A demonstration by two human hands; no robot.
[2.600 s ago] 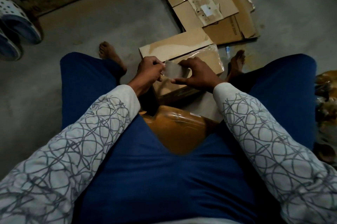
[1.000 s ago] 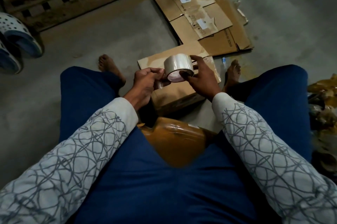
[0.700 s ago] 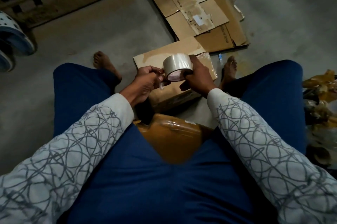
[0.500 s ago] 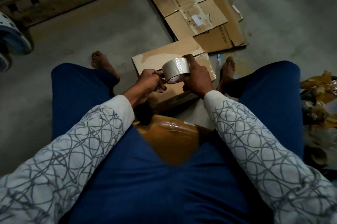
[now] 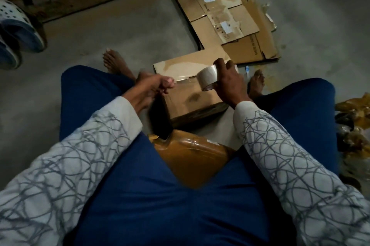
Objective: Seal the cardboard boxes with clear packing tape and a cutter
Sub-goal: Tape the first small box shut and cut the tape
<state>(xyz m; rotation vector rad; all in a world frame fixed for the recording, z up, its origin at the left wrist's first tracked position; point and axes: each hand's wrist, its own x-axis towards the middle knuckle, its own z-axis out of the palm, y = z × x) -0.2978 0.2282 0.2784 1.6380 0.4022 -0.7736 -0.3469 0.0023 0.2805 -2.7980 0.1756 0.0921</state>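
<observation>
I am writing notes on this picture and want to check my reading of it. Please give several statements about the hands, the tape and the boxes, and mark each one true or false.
1. The right hand grips the tape roll. True.
2. The left hand rests flat on the cardboard box. False: it pinches the end of the tape strip stretched from the roll.
3. The flattened cardboard lies on the floor beyond the box. True.
4. The sandals are at the right edge. False: they are at the left edge.
</observation>
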